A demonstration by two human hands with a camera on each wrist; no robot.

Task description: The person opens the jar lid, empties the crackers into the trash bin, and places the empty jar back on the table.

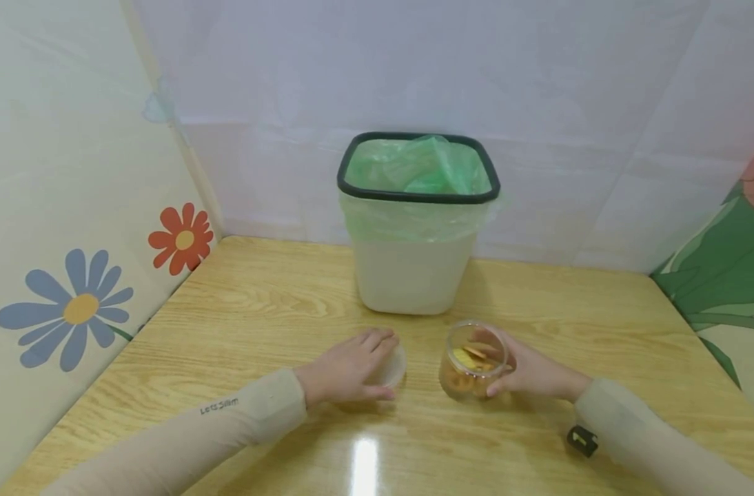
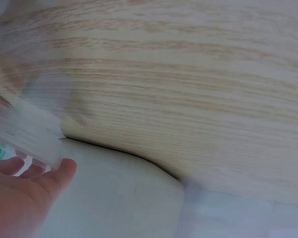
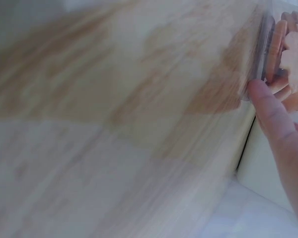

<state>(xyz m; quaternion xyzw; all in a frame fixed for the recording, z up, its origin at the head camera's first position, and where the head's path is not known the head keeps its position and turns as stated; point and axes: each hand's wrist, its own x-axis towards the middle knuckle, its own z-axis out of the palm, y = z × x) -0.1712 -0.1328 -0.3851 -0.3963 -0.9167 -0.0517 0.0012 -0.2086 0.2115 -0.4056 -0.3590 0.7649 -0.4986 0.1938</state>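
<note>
My left hand [image 1: 349, 368] grips a round, translucent whitish lid [image 1: 395, 368] low over the table, its fingers over the top and the thumb near the front edge. In the left wrist view the fingertips hold the rim of that lid [image 2: 27, 136]. To the right, my right hand [image 1: 535, 368] grips a clear jar [image 1: 456, 375] by its right side, fingers behind and thumb in front. The jar has no cover on its mouth and holds several orange-brown biscuits [image 1: 476, 358] and something yellow. The right wrist view shows scalloped biscuits [image 3: 295, 54] through the jar's wall.
A white bin [image 1: 414, 272] with a black rim [image 1: 420, 198] and a green bag liner [image 1: 439, 169] stands behind the jar and lid. The wood-grain table [image 1: 278, 289] ends at a pale curtain [image 1: 278, 179]. A small black device [image 1: 582, 441] sits by the right sleeve.
</note>
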